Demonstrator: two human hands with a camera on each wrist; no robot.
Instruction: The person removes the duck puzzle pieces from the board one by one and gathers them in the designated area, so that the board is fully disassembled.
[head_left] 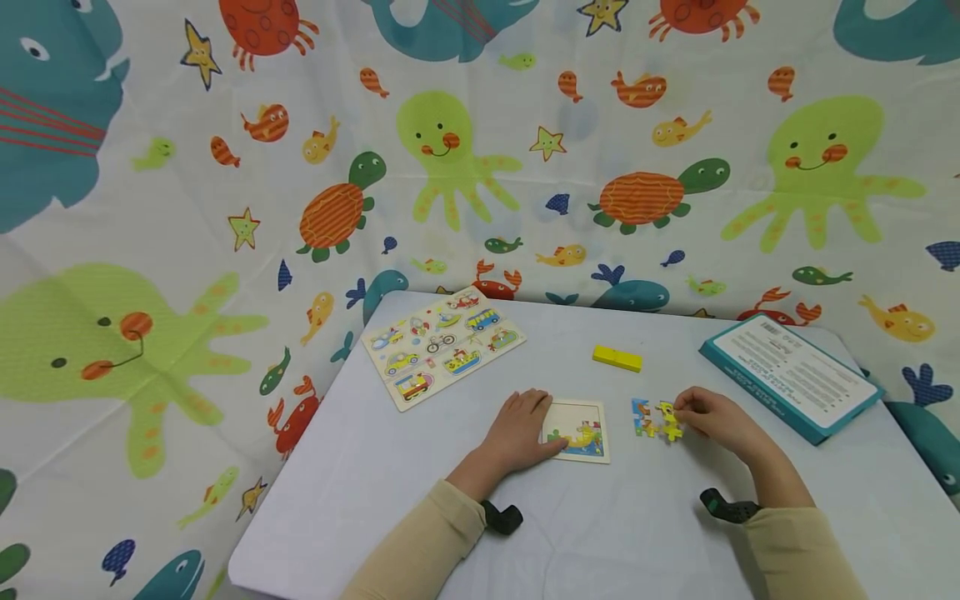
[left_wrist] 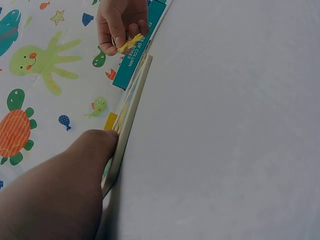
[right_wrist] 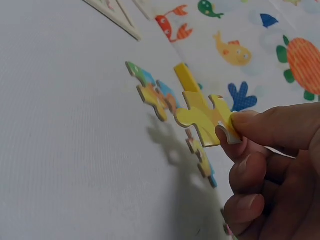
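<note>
We find both forearms entering from the near edge in beige sleeves, angled inward over the white table, each with a black wrist camera. The left hand lies palm down, its fingers pointing away from the body; the right hand is raised, its knuckles uppermost.

The puzzle tray lies flat beneath the left hand, nearly square to the table, its near part filled with pieces. The yellow puzzle piece is up off the surface at the right hand's fingertips, to the right of the tray; it is tilted, one rounded knob pointing left in the right wrist view. We cannot establish a clear long axis for it.

The left hand is extended and relaxed, grasping nothing, resting on the tray's left side with the thumb across the near corner. The right hand pinches the yellow puzzle piece between thumb and index finger, the other fingers curled.

Loose pieces lie between tray and right hand. Beyond, we record a yellow block, a teal box at right, a vehicle board at left, and a sea-animal curtain behind.
</note>
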